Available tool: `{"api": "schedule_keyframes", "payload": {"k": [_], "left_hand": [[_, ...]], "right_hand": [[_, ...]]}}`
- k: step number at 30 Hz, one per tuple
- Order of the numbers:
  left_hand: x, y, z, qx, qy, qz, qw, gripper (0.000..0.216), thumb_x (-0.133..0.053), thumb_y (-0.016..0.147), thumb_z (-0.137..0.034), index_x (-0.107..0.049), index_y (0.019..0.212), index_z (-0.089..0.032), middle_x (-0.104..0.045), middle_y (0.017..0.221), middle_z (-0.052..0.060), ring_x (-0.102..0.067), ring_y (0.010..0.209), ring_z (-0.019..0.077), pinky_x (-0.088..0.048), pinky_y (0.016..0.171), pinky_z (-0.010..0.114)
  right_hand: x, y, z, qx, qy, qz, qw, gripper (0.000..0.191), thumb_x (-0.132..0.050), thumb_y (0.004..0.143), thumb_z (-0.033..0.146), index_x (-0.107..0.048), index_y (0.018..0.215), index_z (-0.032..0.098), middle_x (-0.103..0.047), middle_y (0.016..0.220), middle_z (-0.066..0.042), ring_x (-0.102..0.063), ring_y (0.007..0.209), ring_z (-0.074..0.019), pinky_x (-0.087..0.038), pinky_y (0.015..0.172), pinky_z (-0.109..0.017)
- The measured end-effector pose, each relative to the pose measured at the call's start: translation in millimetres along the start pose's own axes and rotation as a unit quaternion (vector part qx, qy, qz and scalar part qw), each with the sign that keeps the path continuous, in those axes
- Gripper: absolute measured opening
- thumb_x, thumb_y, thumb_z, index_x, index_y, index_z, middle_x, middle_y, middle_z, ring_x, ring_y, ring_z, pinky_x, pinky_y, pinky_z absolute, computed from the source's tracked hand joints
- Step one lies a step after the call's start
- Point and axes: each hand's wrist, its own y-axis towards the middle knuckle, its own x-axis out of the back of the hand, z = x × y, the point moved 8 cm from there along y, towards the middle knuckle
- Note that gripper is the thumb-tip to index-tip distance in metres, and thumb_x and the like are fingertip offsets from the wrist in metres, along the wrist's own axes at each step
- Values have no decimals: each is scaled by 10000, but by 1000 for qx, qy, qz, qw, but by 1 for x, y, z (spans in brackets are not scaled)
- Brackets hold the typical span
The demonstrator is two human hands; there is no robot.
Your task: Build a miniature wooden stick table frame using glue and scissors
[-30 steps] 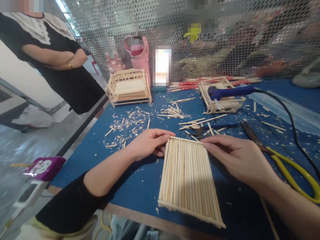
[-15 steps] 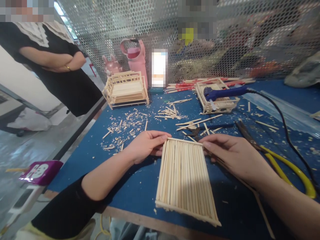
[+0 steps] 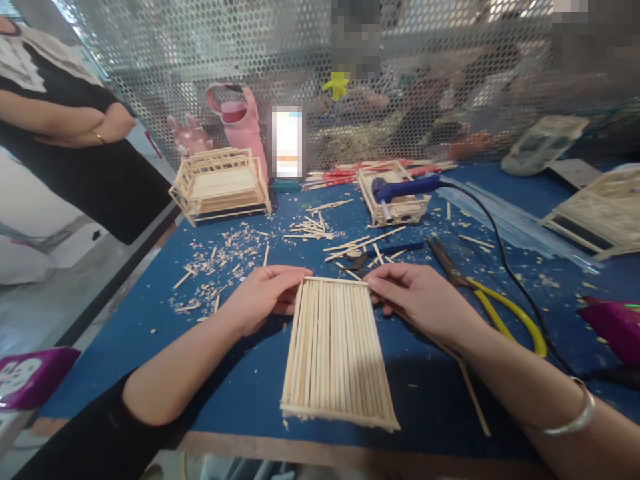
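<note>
A flat panel of thin wooden sticks (image 3: 337, 350) lies in front of me, its sticks side by side with a crosspiece at each end. My left hand (image 3: 263, 297) is closed on the panel's far left corner, thumb on top. At the far right corner, my right hand (image 3: 417, 297) pinches the end of the far crosspiece. A loose long stick (image 3: 473, 393) sticks out from beneath the right forearm. Pliers with yellow handles (image 3: 483, 293) lie just beyond the right hand. Small dark-jawed cutters (image 3: 361, 260) rest behind the panel's far edge.
On the blue tabletop (image 3: 220, 380), stick scraps (image 3: 220, 253) are scattered. A small stick-built bench (image 3: 223, 183) stands at the back left. A blue glue gun (image 3: 407, 189) rests on another stick frame (image 3: 370, 190), its cord trailing right. A person (image 3: 65, 133) stands at left, arms folded.
The view has turned to the right, so everything sits further left and more of the right side shows. Both hands keep their hold on the panel's far corners.
</note>
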Motion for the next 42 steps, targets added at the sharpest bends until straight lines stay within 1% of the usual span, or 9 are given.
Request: {"api": "schedule_keyframes", "payload": {"k": [6,11,14,17,21,24,31,39,42], "left_hand": [[1,-1,-3,-19,27,-36,999,261,-754,573,-300,-667,765,-145,-650,638,3,-583,516,95,-479,492,210],[0,-4,-5,-17,25,-48,998,235,-750,570,-274,-662,746,-144,-645,616,-4,-577,496,95,-464,470,202],[-1,-5,-7,-20,28,-48,998,233,-752,564,-274,-662,732,-139,-643,610,-3,-577,500,96,-465,471,201],[-1,-5,-8,-26,31,-44,998,234,-754,563,-282,-662,727,-142,-641,611,-6,-574,506,93,-469,482,201],[-1,-5,-6,-23,29,-40,998,226,-750,577,-282,-660,736,-147,-647,629,-6,-585,520,94,-480,496,203],[-1,-4,-5,-20,23,-34,999,230,-748,591,-273,-664,761,-142,-660,654,7,-600,537,101,-488,502,203],[1,-2,-3,-9,7,-40,999,209,-711,655,-260,-677,821,-138,-690,709,46,-631,584,130,-507,525,225],[-2,-4,-1,8,-15,-29,999,95,-645,728,-214,-659,779,-135,-668,615,36,-604,518,104,-471,479,189],[0,-4,2,29,-22,-31,999,147,-605,768,-261,-655,759,-123,-667,618,44,-593,499,96,-458,466,188]], "right_hand": [[2,2,3,-14,41,-1,999,231,-593,748,395,-621,803,172,-591,650,4,-504,483,-71,-433,419,-183],[24,4,3,-32,113,-73,990,210,-518,790,366,-583,872,184,-617,836,-38,-538,521,-83,-343,308,-158],[31,2,8,-6,61,-82,995,164,-539,774,326,-599,802,176,-612,725,-8,-486,476,-64,-328,337,-158],[21,-1,17,37,-33,-36,998,150,-587,734,297,-649,807,182,-608,634,21,-482,483,-75,-383,433,-192],[12,-5,28,103,-123,-20,987,143,-582,737,267,-691,793,193,-683,737,4,-591,663,-129,-452,643,-248],[11,-6,32,129,-154,-25,979,135,-575,743,236,-699,777,195,-702,788,-3,-617,742,-148,-452,718,-255],[10,-4,32,169,-174,-21,970,140,-551,763,244,-679,764,187,-696,764,-1,-615,726,-148,-448,699,-250],[6,-5,29,166,-181,-19,969,151,-523,790,277,-645,763,193,-674,747,1,-605,724,-157,-439,692,-254],[6,-6,27,165,-196,-23,966,161,-519,795,300,-640,770,196,-669,753,-9,-601,720,-168,-439,689,-264]]}}
